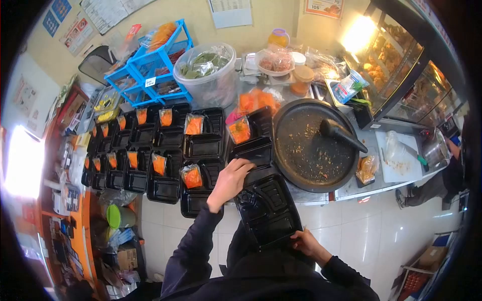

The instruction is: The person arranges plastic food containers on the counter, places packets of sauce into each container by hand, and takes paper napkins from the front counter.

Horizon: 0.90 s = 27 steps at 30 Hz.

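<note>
My left hand (pixel 231 183) has its fingers curled at the near edge of a black compartment food tray (pixel 252 150), which lies at the right end of the rows. A clear packet of shredded orange food (pixel 239 130) rests on that tray's far left part. My right hand (pixel 309 244) grips the near right corner of another black food tray (pixel 268 210), tilted in front of my body. Two rows of black trays (pixel 204 147) stretch leftward, with an orange packet (pixel 192 176) on each. Some left fingertips are hidden.
A large dark stone mortar (pixel 316 175) with a pestle (pixel 344 135) stands right of the trays. Behind them are a clear tub of green leaves (pixel 228 83) and a blue rack (pixel 133 72). At right are a cutting board (pixel 399 168) and a lit food cabinet (pixel 401 65). Another person's leg (pixel 427 193) shows beyond.
</note>
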Tool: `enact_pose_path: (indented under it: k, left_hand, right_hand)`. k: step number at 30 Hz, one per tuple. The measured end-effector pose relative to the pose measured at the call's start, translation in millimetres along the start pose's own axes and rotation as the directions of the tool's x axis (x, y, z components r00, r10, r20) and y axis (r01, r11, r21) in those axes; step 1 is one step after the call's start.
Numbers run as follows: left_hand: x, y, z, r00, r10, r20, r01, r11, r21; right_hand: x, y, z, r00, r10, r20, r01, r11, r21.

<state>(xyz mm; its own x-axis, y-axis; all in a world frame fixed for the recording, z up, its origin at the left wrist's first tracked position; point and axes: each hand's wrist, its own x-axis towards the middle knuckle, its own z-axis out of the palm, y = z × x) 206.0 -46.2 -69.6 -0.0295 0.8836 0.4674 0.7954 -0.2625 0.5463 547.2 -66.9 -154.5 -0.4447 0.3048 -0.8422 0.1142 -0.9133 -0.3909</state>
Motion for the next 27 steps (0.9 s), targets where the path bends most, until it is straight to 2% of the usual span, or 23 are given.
enact_pose_path:
  k: [1, 4, 7, 8, 11, 14, 17, 20, 21, 22, 23, 25, 27]
  left_hand:
    - [-1.1, -8.8, 12.0, 1.0, 0.009, -0.017, -0.009, 1.0, -0.003]
    - [-7.2, -42.5, 37.7, 0.998, -0.035, 0.044, 0.029, 0.989, 0.142]
    - [-14.5, -63.6, 45.9, 0.98, -0.098, 0.17, 0.044, 0.954, 0.296]
    - [-19.0, -71.5, 51.2, 0.97, -0.132, 0.206, 0.062, 0.948, 0.311]
    - [-19.1, -65.5, 50.2, 0.9, -0.296, 0.32, 0.104, 0.858, 0.503]
    - [-26.4, -78.6, 65.5, 0.903, -0.293, 0.315, 0.107, 0.862, 0.495]
    - [-34.6, -78.5, 69.2, 0.953, -0.187, 0.239, 0.06, 0.889, 0.453]
    - [-34.7, -29.7, 32.4, 0.981, -0.158, -0.115, 0.172, 0.977, 0.125]
    - [-41.2, -5.2, 16.3, 0.944, -0.256, -0.208, 0.266, 0.964, 0.025]
    - [-57.1, 10.8, 9.4, 0.839, -0.483, -0.249, 0.389, 0.853, -0.347]
    - [-78.6, 23.4, 9.2, 0.698, -0.688, -0.196, 0.415, 0.613, -0.672]
    - [-133.7, 59.0, 36.6, 0.665, -0.73, -0.159, 0.224, 0.397, -0.89]
    - [-144.4, 100.4, 38.5, 0.74, -0.673, -0.003, 0.271, 0.302, -0.914]
  right_hand:
    - [-1.3, -0.6, -2.9, 1.0, 0.004, -0.008, -0.005, 1.0, -0.004]
    - [-4.5, 4.2, -12.3, 1.0, 0.004, 0.003, -0.004, 1.0, -0.011]
    - [-4.1, 6.9, -19.6, 0.998, -0.008, 0.056, 0.009, 1.0, -0.011]
    - [-6.9, 6.6, -19.0, 0.998, -0.003, 0.055, 0.004, 1.0, -0.008]
    - [-16.9, 6.2, -15.6, 0.998, -0.042, 0.055, 0.042, 0.999, -0.001]
    - [-26.5, 5.8, -13.8, 0.995, -0.091, 0.04, 0.092, 0.996, -0.014]
    - [-39.9, 2.7, -10.0, 0.997, -0.081, 0.0, 0.081, 0.996, -0.034]
    - [-51.0, -2.8, -8.6, 0.996, -0.078, 0.037, 0.08, 0.995, -0.062]
    - [-54.4, -4.4, -7.5, 0.995, -0.079, 0.065, 0.084, 0.994, -0.071]
    - [-60.3, -9.1, -1.6, 0.989, -0.12, 0.084, 0.126, 0.989, -0.075]
    - [-65.9, -16.5, 9.5, 0.981, -0.162, 0.105, 0.17, 0.982, -0.079]
    - [-62.9, -22.7, 27.1, 0.964, -0.217, 0.155, 0.233, 0.968, -0.097]
    - [-51.6, -24.8, 38.5, 0.944, -0.258, 0.207, 0.286, 0.951, -0.117]
